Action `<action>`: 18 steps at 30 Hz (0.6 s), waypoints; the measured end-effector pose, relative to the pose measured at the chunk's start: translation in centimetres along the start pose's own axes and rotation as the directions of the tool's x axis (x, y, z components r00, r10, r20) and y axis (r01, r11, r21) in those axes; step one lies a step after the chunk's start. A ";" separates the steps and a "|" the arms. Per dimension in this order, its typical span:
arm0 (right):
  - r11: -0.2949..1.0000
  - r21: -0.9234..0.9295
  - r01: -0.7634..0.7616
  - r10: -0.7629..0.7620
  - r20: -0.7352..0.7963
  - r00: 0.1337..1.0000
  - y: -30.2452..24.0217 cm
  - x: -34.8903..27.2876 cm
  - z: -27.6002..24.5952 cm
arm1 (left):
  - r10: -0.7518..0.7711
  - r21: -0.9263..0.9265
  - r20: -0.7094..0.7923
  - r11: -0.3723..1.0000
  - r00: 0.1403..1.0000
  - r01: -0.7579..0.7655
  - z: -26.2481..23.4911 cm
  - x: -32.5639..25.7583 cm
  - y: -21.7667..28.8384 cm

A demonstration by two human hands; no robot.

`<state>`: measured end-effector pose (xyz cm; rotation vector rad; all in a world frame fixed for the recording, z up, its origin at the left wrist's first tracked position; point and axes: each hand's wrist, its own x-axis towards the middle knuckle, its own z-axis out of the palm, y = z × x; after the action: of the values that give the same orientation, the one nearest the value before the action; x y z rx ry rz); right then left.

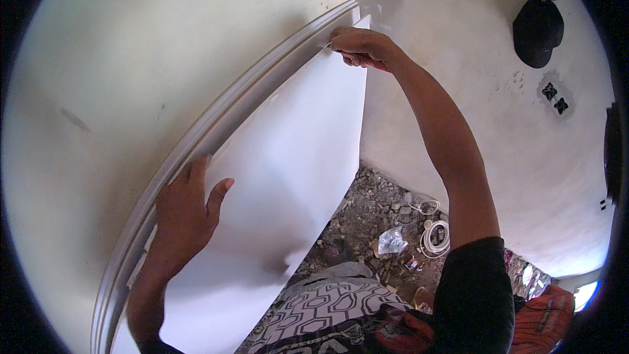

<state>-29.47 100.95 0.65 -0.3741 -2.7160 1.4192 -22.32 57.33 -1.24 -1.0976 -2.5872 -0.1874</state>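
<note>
A large white panel (275,177) leans against the wall, its upper edge just below a pale moulding (216,106). My left hand (187,206) rests on that upper edge, fingers stretched out and thumb spread apart over the white face. At the far end of the panel, near the room's corner, my right hand (360,44) is closed around a red-handled tool (379,65). A thin tip shows in front of its fingers, close to the panel's edge. Most of the tool is hidden inside the hand, so its exact kind is unclear.
Rubble covers the floor (367,206) to the right, with a coiled white cable (434,239) and a clear plastic bag (392,241) on it. A black cap (538,31) hangs on the right wall above a wall box (555,98). Red fabric (542,321) lies at lower right.
</note>
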 end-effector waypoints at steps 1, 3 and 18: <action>1.000 -0.022 -0.021 0.021 -0.003 1.000 0.2 1.0 0.2 | -0.069 -0.021 -0.011 0.997 0.998 0.069 0.9 -0.4 -0.3; 0.998 -0.051 -0.026 0.026 -0.011 1.000 0.5 2.0 0.5 | -0.144 -0.030 -0.093 0.989 0.985 0.142 2.4 -0.8 -0.4; 0.970 -0.113 -0.217 0.189 -0.219 0.957 -1.6 2.1 2.3 | -0.168 -0.165 -0.295 0.979 0.941 0.123 5.2 -0.5 0.5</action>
<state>-32.19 98.71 0.45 -0.7844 -2.6720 1.1600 -22.91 58.58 -6.29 -0.8429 -2.3995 -0.5448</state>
